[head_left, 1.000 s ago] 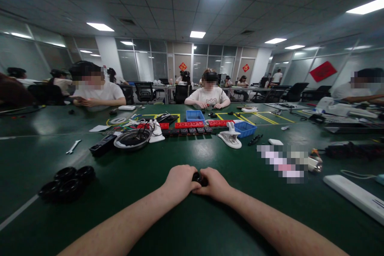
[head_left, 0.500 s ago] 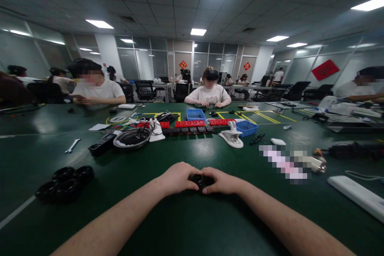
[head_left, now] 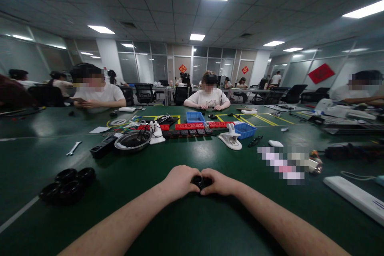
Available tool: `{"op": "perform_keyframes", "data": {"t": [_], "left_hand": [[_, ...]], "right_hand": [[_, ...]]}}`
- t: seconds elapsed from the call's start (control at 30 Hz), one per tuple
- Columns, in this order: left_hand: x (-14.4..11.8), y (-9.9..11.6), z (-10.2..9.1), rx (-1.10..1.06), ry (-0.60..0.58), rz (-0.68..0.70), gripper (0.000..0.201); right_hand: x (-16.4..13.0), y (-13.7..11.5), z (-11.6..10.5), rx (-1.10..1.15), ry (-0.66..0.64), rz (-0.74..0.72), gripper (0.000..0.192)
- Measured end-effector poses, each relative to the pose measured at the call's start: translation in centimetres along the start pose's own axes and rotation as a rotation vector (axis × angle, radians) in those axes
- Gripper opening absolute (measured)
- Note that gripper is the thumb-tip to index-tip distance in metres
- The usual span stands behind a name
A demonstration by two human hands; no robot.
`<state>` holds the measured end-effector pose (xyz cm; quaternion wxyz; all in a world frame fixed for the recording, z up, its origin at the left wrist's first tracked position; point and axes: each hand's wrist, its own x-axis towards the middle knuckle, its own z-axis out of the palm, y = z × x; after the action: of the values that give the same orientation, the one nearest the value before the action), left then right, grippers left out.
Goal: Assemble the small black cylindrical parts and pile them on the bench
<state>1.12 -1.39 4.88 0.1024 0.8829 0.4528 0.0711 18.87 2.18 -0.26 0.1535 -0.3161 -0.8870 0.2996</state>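
Note:
Both my hands meet at the middle of the green table (head_left: pixel 192 224) and pinch one small black round part (head_left: pixel 199 182) between them. My left hand (head_left: pixel 179 180) closes on its left side, my right hand (head_left: pixel 219 182) on its right side. Most of the part is hidden by my fingers. A cluster of black rubber wheels (head_left: pixel 66 185) lies on the table to my left, well apart from my hands.
Farther out lie a metal bowl (head_left: pixel 132 140), a black box (head_left: pixel 103 146), a wrench (head_left: pixel 73 148), red and black blocks (head_left: pixel 192 128), two blue bins (head_left: pixel 244 130), a white clamp (head_left: pixel 230 138). A white power strip (head_left: pixel 354 198) lies at right. Other people sit across the table.
My hands stay together on the small black part, with only slight shifts of the fingers and of the view.

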Motion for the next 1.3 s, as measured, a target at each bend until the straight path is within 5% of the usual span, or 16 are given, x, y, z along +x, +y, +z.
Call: {"op": "perform_keyframes", "data": {"t": [0.27, 0.43, 0.6, 0.83, 1.1, 1.3], "left_hand": [[0.2, 2.7, 0.6, 0.232, -0.044, -0.258, 0.031], [0.1, 2.4, 0.2, 0.207, -0.024, -0.255, 0.032], [0.2, 0.0, 0.0, 0.03, 0.046, -0.088, 0.035], [0.8, -1.8, 0.5, -0.169, 0.0, 0.051, 0.037], [1.2, -2.9, 1.8, -0.402, 0.033, 0.051, 0.04], [0.8, -2.7, 4.2, -0.539, 0.128, -0.121, 0.037]], "right_hand": [[0.0, -1.5, 2.3, -0.323, 0.216, 0.166, 0.036], [0.1, -1.8, 2.9, -0.442, 0.265, 0.206, 0.041], [0.1, -0.9, 1.9, -0.29, 0.223, 0.112, 0.051], [0.0, 0.2, 0.0, -0.068, 0.01, -0.05, 0.034], [0.1, 0.5, 0.4, 0.02, 0.056, -0.003, 0.023], [0.1, 0.5, 0.9, 0.014, 0.126, 0.104, 0.021]]}}
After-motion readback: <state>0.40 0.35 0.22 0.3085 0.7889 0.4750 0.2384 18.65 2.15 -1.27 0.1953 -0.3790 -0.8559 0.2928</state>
